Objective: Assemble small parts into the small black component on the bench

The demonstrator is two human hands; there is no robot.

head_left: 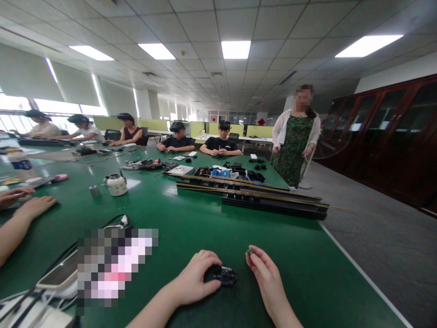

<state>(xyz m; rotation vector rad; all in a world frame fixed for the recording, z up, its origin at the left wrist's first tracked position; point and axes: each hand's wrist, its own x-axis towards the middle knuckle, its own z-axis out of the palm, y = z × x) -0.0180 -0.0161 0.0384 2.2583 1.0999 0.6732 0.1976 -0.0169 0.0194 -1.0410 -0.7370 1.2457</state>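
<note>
My left hand [198,280] grips a small black plastic part [224,276] with uneven edges, thumb on the near side and fingers on the far side. The part rests on or just above the green table [164,269]; I cannot tell which. To its right and apart from it, my right hand [264,278] pinches a tiny blue-and-dark piece [250,251] between thumb and fingertips. Most of that piece is hidden by the fingers, and its kind is too small to make out.
Long black rails with thin brass-coloured rods [252,191] lie across the table. A cream pot-shaped cup [117,185] and a grey cylinder [94,191] stand at left. Phones and cables [61,273] lie near left, beside another person's hands [32,207]. Several people sit beyond; one person [296,136] stands right.
</note>
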